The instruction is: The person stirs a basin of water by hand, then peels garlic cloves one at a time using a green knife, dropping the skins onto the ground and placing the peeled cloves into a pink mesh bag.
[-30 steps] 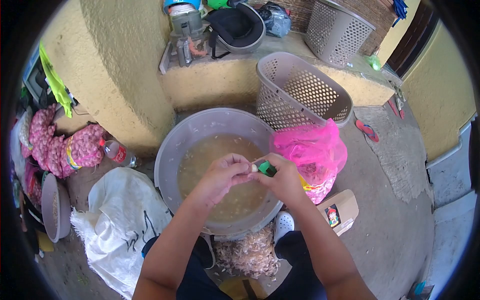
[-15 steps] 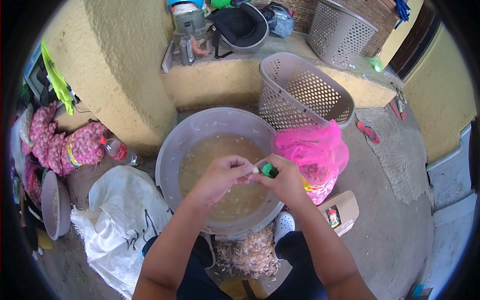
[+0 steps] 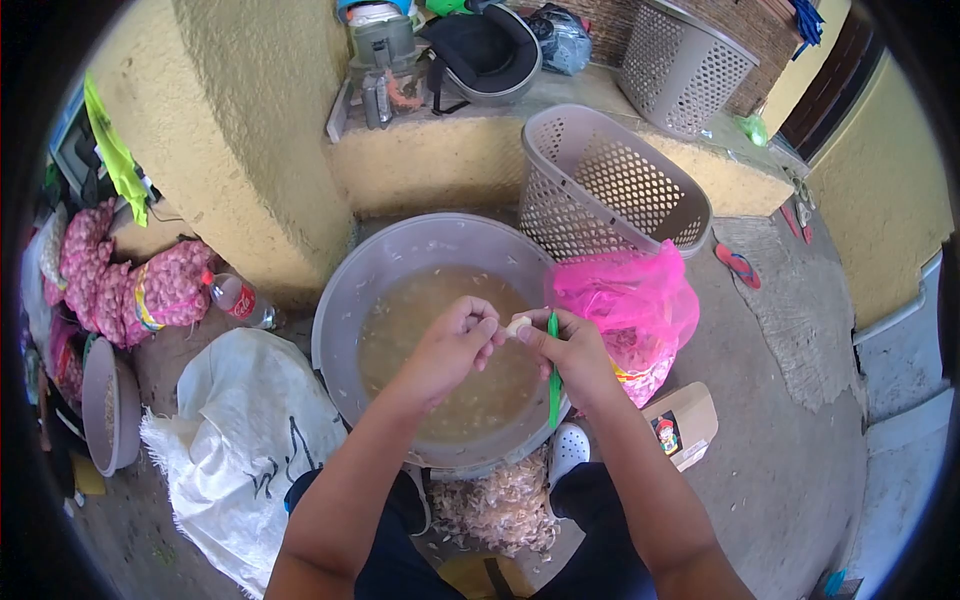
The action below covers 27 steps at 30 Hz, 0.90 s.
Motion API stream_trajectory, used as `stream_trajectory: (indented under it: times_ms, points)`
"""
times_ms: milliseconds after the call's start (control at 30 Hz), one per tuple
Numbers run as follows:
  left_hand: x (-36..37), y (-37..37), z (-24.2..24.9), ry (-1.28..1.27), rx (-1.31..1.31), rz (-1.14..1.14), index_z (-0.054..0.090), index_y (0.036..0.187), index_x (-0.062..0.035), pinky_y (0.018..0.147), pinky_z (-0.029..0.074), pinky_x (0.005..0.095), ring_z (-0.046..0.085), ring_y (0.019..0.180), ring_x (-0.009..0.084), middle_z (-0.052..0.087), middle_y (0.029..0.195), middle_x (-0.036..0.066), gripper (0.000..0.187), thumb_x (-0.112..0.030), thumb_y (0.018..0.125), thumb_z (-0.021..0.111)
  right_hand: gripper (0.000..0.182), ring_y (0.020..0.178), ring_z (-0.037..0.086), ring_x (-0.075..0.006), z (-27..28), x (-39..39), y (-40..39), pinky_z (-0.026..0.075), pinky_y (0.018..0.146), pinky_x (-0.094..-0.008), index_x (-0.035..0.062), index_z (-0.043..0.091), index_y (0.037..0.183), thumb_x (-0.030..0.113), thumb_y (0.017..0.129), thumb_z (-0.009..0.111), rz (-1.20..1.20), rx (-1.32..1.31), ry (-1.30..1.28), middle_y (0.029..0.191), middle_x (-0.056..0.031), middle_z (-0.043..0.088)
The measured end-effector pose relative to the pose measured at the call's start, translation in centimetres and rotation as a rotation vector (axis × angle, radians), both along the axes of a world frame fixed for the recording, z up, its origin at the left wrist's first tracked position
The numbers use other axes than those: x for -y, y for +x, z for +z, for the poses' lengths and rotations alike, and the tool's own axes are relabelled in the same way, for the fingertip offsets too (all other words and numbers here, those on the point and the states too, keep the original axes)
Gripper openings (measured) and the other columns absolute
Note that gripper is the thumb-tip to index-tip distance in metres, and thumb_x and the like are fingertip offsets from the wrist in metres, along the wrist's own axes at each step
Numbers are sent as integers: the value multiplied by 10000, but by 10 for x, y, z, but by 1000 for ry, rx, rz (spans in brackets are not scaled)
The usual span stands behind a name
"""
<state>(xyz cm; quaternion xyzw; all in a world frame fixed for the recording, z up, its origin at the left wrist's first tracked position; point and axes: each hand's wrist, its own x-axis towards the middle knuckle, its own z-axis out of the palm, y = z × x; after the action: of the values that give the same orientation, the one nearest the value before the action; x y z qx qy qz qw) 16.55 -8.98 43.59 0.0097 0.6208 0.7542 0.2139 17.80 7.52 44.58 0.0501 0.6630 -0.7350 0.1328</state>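
Above a wide grey basin of cloudy water with pale cloves in it, both hands meet at a whitish garlic clove. My left hand is closed, its thumb and fingertips pinching the clove's left side. The right side of the clove touches the thumb and forefinger of my right hand, which is closed around a slim green knife. The knife's green handle points down toward me; its blade I cannot make out. Just right of that hand stands a pink mesh bag of garlic.
Garlic peelings lie between my feet. A white sack sits at left, near a cola bottle and mesh sacks of garlic. Behind the basin is a perforated basket; a cardboard box lies at right.
The green knife has turned in my right hand, from lying toward the clove to hanging upright. The clove shows more plainly, and my hands have parted slightly.
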Motion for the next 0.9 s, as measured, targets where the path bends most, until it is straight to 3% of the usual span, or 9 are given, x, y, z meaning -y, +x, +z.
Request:
stream_trajectory:
  times_ms: [100, 300, 500, 700, 800, 900]
  points:
    - [0, -2, -2, 100, 28, -20, 506, 933, -37, 548, 381, 195, 448, 638, 74, 521, 791, 24, 120, -135, 865, 491, 239, 465, 423, -44, -2, 3, 0, 329, 415, -183, -16, 583, 909, 163, 766, 653, -5, -10, 14, 629, 13, 512]
    - [0, 1, -2, -173, -225, 6, 563, 864, -23, 509, 356, 185, 434, 575, 51, 541, 758, 12, 166, -153, 783, 625, 240, 474, 422, -45, -3, 2, -1, 322, 421, -180, -14, 585, 917, 171, 776, 645, -27, 22, -48, 647, 13, 520]
    - [8, 0, -1, -171, -113, -59, 575, 824, -33, 505, 356, 187, 436, 580, 55, 527, 730, 3, 136, -143, 769, 631, 240, 467, 417, -50, -1, 2, 0, 322, 421, -193, -10, 582, 953, 184, 812, 594, 38, 21, -1, 637, 12, 509]
    - [9, -1, -2, -27, -33, -119, 571, 837, -41, 502, 350, 179, 440, 619, 51, 531, 741, -3, 123, -157, 800, 585, 262, 449, 390, -50, -9, -6, -2, 322, 422, -209, -15, 550, 1027, 174, 847, 526, 209, 113, -278, 618, 6, 492]
    - [4, 0, -1, -34, -17, -65, 567, 842, -43, 501, 351, 178, 435, 598, 47, 539, 751, 0, 113, -150, 806, 573, 283, 442, 377, -51, -8, 0, 0, 324, 417, -215, -19, 536, 1049, 170, 839, 543, 121, 174, -358, 608, 4, 484]
    - [2, -1, -6, -146, -71, -45, 564, 837, -41, 497, 350, 179, 429, 576, 43, 549, 757, 6, 107, -146, 812, 563, 300, 440, 374, -53, -2, 9, 3, 341, 418, -220, -18, 522, 1069, 160, 831, 559, 23, 140, -139, 628, -8, 508]
